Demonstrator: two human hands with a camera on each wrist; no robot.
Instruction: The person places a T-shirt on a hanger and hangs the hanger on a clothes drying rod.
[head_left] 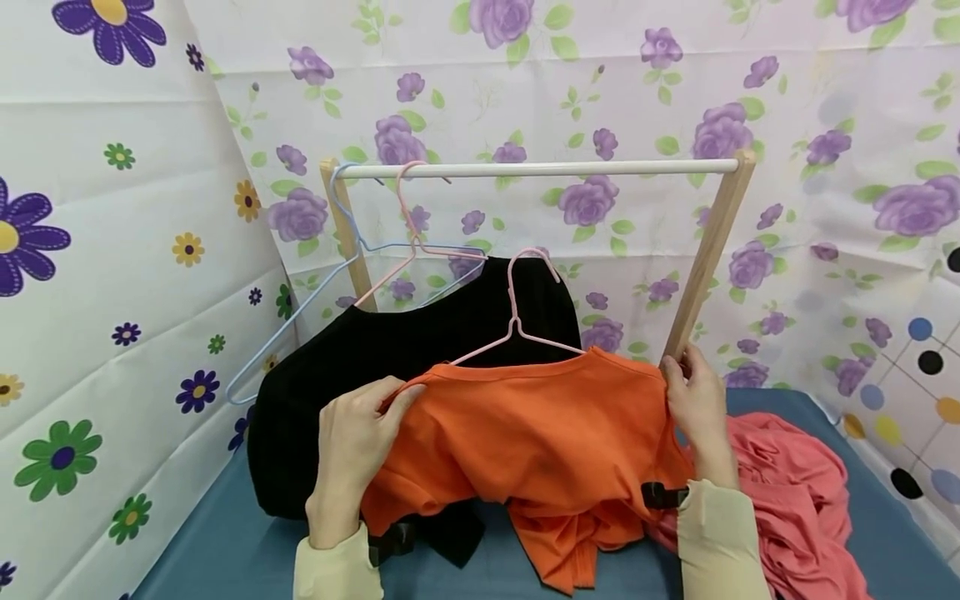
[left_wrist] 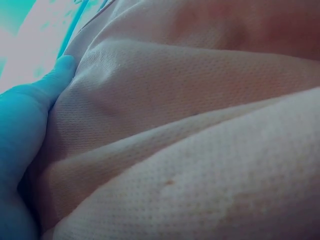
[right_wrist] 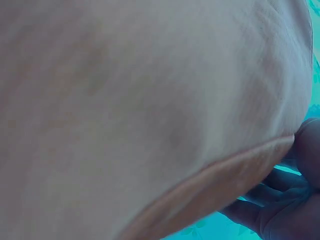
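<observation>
An orange top [head_left: 540,425] is spread between my two hands, with the hook and upper arms of a pink hanger [head_left: 514,325] rising out of its neckline. My left hand [head_left: 348,446] pinches the top at its left shoulder; in the left wrist view the thumb [left_wrist: 55,80] presses on the cloth. At the opposite shoulder, my right hand [head_left: 697,404] grips the edge beside the rack's right post. The right wrist view shows fingers [right_wrist: 270,197] at the garment's edge. Cloth hides the hanger's lower part.
A rack with a white rail [head_left: 555,168] and wooden posts [head_left: 708,258] stands behind. On its left hang a blue hanger [head_left: 292,321] and another pink hanger [head_left: 401,196], with a black garment [head_left: 330,392] below. Crumpled pink cloth [head_left: 795,492] lies on the blue table [head_left: 217,533] at right.
</observation>
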